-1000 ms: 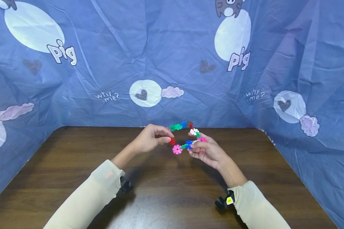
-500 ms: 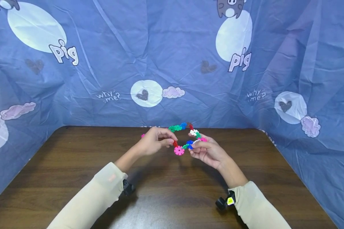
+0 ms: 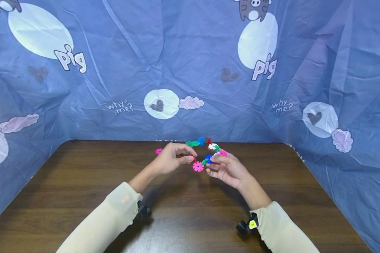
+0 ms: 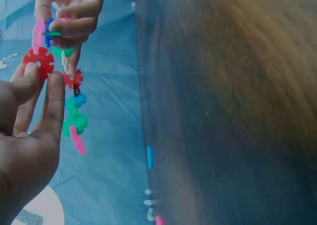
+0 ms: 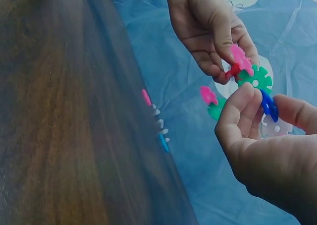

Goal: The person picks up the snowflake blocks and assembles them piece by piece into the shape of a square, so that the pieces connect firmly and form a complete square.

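Observation:
A chain of notched plastic snowflake discs, in green, blue, white, red and pink, curves between both hands above the table. My left hand (image 3: 174, 158) pinches a red snowflake disc (image 4: 38, 63) between thumb and fingers. The disc's edge meets the pink disc (image 3: 198, 166) at the near end of the chain; how deep the slots sit is hard to tell. With thumb and fingers my right hand (image 3: 229, 170) grips the chain by the blue disc (image 5: 269, 106), beside a green disc (image 5: 255, 79). The far end with another pink disc (image 4: 77, 140) hangs free.
A loose pink disc (image 3: 159, 151) lies on the brown wooden table (image 3: 190, 218) near its far edge. A small blue piece (image 4: 149, 157) shows close by in the left wrist view. Blue printed cloth (image 3: 190, 70) stands behind the table and along both sides.
My left hand has moved slightly right and down, bringing the red disc from apart to against the pink end disc. The right hand stays nearly in place, holding the chain.

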Motion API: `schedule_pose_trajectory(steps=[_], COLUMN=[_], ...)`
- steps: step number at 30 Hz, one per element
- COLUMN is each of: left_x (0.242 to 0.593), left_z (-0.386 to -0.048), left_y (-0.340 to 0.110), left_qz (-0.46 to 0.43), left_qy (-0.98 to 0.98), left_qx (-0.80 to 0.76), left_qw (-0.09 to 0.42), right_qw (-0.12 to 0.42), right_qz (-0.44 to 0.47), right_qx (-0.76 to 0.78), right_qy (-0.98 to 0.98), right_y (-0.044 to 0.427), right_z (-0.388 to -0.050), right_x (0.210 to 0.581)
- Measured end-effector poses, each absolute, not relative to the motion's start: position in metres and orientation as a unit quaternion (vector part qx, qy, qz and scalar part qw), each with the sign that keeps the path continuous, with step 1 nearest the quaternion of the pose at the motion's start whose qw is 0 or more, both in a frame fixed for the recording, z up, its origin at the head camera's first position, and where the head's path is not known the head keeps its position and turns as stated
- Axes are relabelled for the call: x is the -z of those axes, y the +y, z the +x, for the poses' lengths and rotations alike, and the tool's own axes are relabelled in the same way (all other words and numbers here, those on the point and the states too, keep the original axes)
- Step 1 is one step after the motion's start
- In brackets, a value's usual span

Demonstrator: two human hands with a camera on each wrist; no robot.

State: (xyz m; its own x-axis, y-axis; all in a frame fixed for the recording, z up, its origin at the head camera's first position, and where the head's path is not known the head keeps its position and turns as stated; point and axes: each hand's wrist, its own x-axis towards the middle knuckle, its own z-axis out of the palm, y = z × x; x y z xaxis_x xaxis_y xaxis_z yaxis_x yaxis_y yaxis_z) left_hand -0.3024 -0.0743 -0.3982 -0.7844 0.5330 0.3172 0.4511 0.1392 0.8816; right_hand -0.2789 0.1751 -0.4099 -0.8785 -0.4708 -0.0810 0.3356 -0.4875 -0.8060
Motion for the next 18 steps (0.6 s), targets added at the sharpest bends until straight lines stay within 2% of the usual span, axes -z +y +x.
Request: schedule_pose_trajectory(steps=[10, 18], left_x=[0.402, 0.409], left_z=[-0.296, -0.287], left_y=[-0.073, -0.072], left_qz=[0.313, 0.325], left_qy=[0.759, 0.782], left_qx=[-0.568, -0.522], left_qw=[0.058, 0.102], right_qw=[0.252, 0.323], right_qz=[-0.072, -0.053], right_qx=[0.844, 0.784], right_qy=[0.468, 0.528], right_y=[0.176, 0.184], right_z=[-0.281, -0.284], right_x=[0.413, 0.419])
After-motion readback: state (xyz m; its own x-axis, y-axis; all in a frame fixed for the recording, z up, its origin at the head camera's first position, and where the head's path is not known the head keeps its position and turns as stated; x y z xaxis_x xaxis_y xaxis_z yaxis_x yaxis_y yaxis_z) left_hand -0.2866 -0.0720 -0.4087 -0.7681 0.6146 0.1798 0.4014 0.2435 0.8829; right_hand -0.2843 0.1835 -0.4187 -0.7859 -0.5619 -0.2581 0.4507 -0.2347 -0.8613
